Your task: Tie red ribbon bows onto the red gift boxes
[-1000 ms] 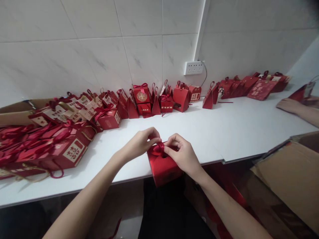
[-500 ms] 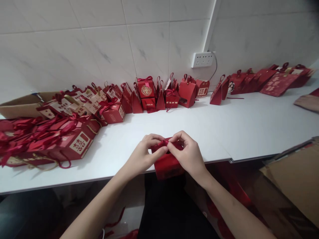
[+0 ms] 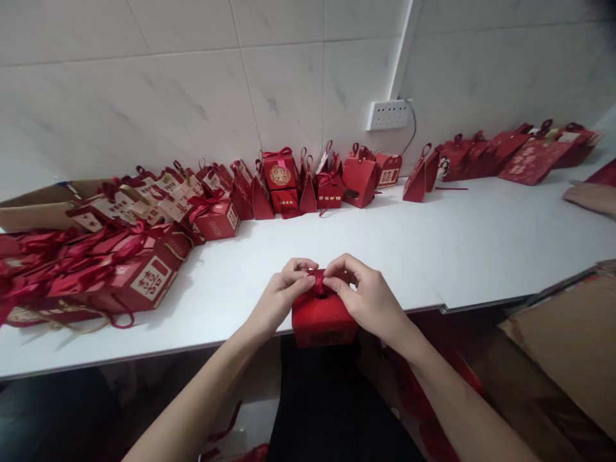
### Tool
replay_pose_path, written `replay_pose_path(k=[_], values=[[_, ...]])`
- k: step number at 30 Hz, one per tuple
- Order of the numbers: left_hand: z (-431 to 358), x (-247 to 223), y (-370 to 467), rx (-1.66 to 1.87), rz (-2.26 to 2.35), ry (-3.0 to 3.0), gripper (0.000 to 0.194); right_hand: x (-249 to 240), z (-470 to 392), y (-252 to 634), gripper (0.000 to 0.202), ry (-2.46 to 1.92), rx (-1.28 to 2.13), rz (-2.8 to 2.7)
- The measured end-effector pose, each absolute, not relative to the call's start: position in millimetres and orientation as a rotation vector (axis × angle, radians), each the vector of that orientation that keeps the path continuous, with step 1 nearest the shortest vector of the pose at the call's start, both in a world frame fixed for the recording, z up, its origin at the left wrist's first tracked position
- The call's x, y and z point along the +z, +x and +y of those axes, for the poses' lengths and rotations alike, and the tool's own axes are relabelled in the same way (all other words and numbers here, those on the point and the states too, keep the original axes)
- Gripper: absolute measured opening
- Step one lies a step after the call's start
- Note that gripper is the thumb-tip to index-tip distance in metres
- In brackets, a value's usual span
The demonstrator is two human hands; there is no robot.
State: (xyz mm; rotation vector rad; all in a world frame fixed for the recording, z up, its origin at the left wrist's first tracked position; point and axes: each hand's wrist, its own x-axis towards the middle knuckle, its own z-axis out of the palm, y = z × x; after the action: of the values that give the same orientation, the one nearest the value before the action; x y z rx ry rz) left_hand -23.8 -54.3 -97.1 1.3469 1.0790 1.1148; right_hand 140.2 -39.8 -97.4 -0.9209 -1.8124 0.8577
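Note:
A red gift box sits at the front edge of the white table, right before my body. On its top is a dark red ribbon, bunched into a knot or bow. My left hand pinches the ribbon's left side between thumb and fingertips. From the other side, my right hand pinches the ribbon's right side, its fingers curled. Both hands are close together over the box. The fingers partly cover the box's top.
A large red box full of ribboned boxes stands at left. Several small red gift boxes line the tiled wall. A socket strip hangs above them. At right a cardboard box is beside the table.
My hands have drawn slightly apart at the ribbon, so more of the knot shows between them. The box's front now shows more fully. The view has shifted slightly.

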Motion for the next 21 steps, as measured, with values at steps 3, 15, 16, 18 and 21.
replay_pose_path(k=[3, 15, 16, 18, 21], values=[[-53, -98, -24, 1.124, 1.041, 1.316, 0.022, -98, -39, 138, 0.012, -0.935, 0.731, -1.854], [-55, -102, -27, 1.149, 1.000, 1.264, 0.024, -102, -54, 147, 0.005, -0.902, 0.278, -1.915], [-55, -103, -27, 1.156, 1.000, 1.265, 0.024, -102, -54, 146, 0.006, -0.915, 0.297, -1.913], [-54, -103, -27, 1.171, 0.994, 1.268, 0.024, -103, -52, 143, 0.006, -0.943, 0.353, -1.893], [-54, -105, -26, 1.176, 0.982, 1.275, 0.023, -103, -49, 140, 0.005, -0.996, 0.464, -1.847]])
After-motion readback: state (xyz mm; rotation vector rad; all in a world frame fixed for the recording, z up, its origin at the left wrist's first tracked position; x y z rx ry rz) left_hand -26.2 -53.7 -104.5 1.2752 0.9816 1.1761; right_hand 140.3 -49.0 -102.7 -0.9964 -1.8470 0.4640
